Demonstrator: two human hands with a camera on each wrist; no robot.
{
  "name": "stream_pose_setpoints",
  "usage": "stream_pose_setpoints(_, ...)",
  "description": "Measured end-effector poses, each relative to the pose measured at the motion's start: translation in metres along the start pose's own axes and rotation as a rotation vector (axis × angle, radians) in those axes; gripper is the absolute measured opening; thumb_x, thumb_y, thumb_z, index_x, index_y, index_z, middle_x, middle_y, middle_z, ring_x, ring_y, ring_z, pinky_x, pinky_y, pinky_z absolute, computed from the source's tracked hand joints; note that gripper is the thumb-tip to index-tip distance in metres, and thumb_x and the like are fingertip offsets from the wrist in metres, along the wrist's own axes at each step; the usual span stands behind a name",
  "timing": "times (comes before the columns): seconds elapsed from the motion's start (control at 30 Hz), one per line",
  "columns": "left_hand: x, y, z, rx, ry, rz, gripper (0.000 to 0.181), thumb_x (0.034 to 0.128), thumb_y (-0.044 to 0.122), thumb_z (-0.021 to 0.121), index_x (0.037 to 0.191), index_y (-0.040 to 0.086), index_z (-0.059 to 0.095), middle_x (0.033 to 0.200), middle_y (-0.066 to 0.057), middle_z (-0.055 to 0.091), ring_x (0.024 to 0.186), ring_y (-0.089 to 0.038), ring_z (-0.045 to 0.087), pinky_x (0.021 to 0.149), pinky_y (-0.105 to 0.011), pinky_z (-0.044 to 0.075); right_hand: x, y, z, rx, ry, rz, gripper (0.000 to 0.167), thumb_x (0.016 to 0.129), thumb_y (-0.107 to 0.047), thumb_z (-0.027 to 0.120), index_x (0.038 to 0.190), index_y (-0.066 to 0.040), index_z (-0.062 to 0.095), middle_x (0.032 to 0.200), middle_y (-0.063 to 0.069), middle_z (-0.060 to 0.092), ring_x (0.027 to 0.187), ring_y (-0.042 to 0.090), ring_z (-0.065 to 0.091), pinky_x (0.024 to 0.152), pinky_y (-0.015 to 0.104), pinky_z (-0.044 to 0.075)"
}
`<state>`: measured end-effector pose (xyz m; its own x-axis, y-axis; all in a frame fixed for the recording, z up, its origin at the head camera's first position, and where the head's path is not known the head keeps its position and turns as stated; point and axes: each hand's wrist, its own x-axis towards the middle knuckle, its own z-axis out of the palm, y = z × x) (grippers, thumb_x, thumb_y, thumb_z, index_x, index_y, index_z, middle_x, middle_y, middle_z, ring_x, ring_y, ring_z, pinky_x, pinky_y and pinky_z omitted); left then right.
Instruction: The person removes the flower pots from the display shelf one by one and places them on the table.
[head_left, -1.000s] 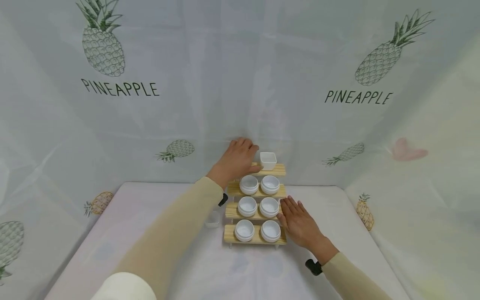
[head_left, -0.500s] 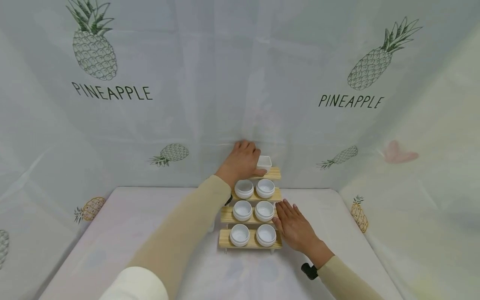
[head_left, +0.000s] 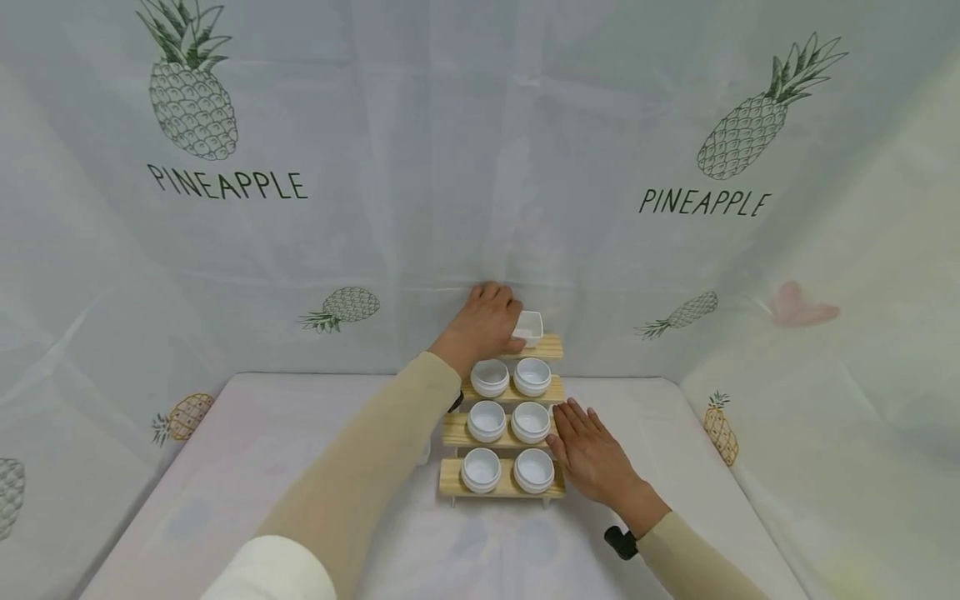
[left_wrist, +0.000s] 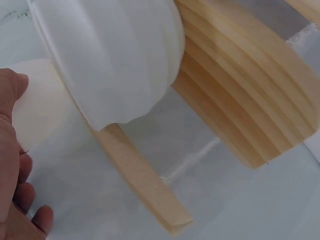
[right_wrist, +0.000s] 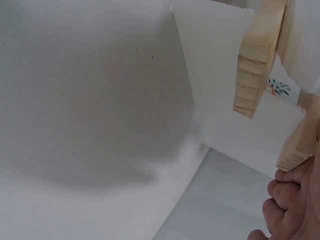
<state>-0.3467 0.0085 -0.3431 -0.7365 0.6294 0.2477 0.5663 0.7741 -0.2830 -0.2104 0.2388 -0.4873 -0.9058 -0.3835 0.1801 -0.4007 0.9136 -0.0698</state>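
My left hand [head_left: 486, 321] reaches to the top tier of a stepped wooden stand [head_left: 502, 490]. Its thumb lies at the front and its fingers at the back of a small square white dish [head_left: 529, 327], gripping its left side. In the left wrist view, the thumb and curled fingertips [left_wrist: 25, 192] show beside a pale rounded surface, with a white bowl [left_wrist: 110, 60] and wooden planks [left_wrist: 250, 75] nearby. Fingers extended together, my right hand [head_left: 596, 454] rests against the right side of the stand's middle tiers. Its fingertips [right_wrist: 287, 192] lie close under a plank end [right_wrist: 295, 155].
Pairs of round white bowls [head_left: 481, 471] fill the three lower tiers. A translucent container [head_left: 425, 454] stands left of the stand, mostly behind the left sleeve. The pale cloth-covered table [head_left: 285, 467] meets a pineapple-print curtain [head_left: 450, 167] just behind the stand.
The left hand has moved right along the top tier and closed on the square dish. The right hand stays beside the stand. The head view has shifted slightly.
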Motion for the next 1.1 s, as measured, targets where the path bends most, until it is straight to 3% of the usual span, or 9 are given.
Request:
stream_pose_setpoints(0.27, -0.007, -0.002, 0.007, -0.001, 0.101, 0.029, 0.066, 0.0970, 0.061, 0.068, 0.133, 0.006, 0.058, 0.130, -0.011, 0.055, 0.119, -0.031, 0.046, 0.108, -0.047, 0.039, -0.001, -0.001, 0.001, -0.006, -0.002, 0.002, 0.064, 0.115, -0.041, 0.039, 0.157, 0.007, 0.041, 0.164, 0.024, 0.041, 0.157, 0.040, 0.033, 0.126, 0.058, 0.027)
stream_pose_setpoints(0.4, -0.009, -0.007, 0.012, 0.002, 0.180, 0.047, 0.067, 0.0964, 0.060, 0.069, 0.132, 0.005, 0.057, 0.129, -0.013, 0.056, 0.117, -0.032, 0.048, 0.105, -0.046, 0.041, -0.001, -0.001, 0.002, -0.014, 0.008, 0.000, 0.063, 0.115, -0.040, 0.039, 0.157, 0.007, 0.042, 0.164, 0.024, 0.042, 0.156, 0.040, 0.034, 0.126, 0.058, 0.027)
stream_pose_setpoints(0.6, -0.021, -0.018, 0.008, -0.005, 0.250, 0.067, 0.068, 0.0957, 0.058, 0.071, 0.133, 0.004, 0.056, 0.128, -0.014, 0.056, 0.118, -0.033, 0.050, 0.103, -0.046, 0.044, -0.001, 0.000, 0.001, -0.004, 0.019, 0.008, 0.064, 0.115, -0.041, 0.038, 0.157, 0.007, 0.041, 0.164, 0.024, 0.041, 0.157, 0.040, 0.033, 0.126, 0.058, 0.027)
stream_pose_setpoints(0.67, -0.029, -0.022, 0.006, -0.006, 0.264, 0.070, 0.069, 0.0953, 0.058, 0.072, 0.133, 0.003, 0.055, 0.129, -0.014, 0.055, 0.118, -0.033, 0.050, 0.102, -0.045, 0.043, -0.001, 0.000, 0.001, -0.005, 0.027, 0.007, 0.063, 0.115, -0.040, 0.038, 0.157, 0.007, 0.041, 0.164, 0.024, 0.042, 0.156, 0.040, 0.033, 0.125, 0.058, 0.028)
stream_pose_setpoints(0.9, -0.071, -0.040, 0.004, 0.042, 0.404, 0.109, 0.073, 0.0925, 0.059, 0.075, 0.128, -0.002, 0.058, 0.121, -0.018, 0.057, 0.108, -0.035, 0.050, 0.092, -0.045, 0.044, -0.004, 0.000, 0.003, 0.003, 0.038, 0.000, 0.062, 0.115, -0.039, 0.040, 0.157, 0.007, 0.041, 0.163, 0.024, 0.042, 0.156, 0.041, 0.033, 0.125, 0.059, 0.028)
stream_pose_setpoints(1.1, -0.116, -0.063, 0.005, -0.024, 0.374, 0.058, 0.072, 0.0912, 0.053, 0.080, 0.129, -0.003, 0.055, 0.123, -0.020, 0.054, 0.108, -0.035, 0.048, 0.092, -0.046, 0.043, 0.000, 0.001, 0.003, 0.004, 0.044, -0.004, 0.063, 0.115, -0.039, 0.039, 0.157, 0.007, 0.041, 0.164, 0.025, 0.041, 0.156, 0.041, 0.033, 0.125, 0.058, 0.028)
